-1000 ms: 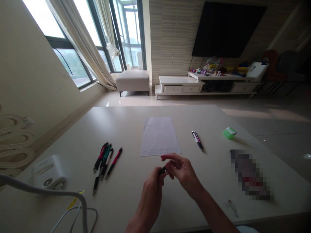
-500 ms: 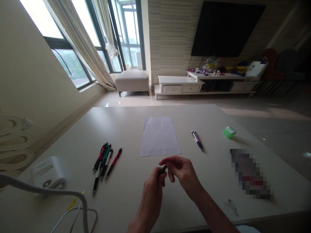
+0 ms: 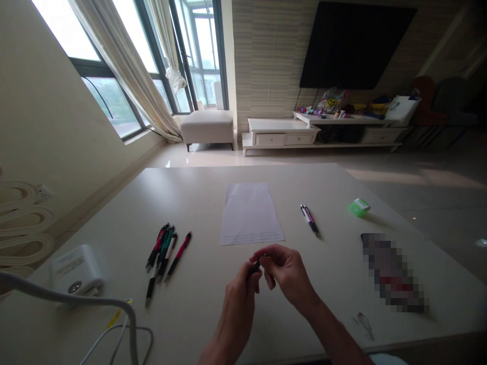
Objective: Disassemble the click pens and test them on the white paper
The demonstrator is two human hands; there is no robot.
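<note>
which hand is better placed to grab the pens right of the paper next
Probably the right hand: it is nearer those pens, while the left hand, farther off, grips a dark object.

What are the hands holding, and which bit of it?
A small dark thing: the left hand grips its lower part, the right hand pinches its upper end.

dim; windows blown out upper left; soft glare on tabletop; edges stretched
</note>
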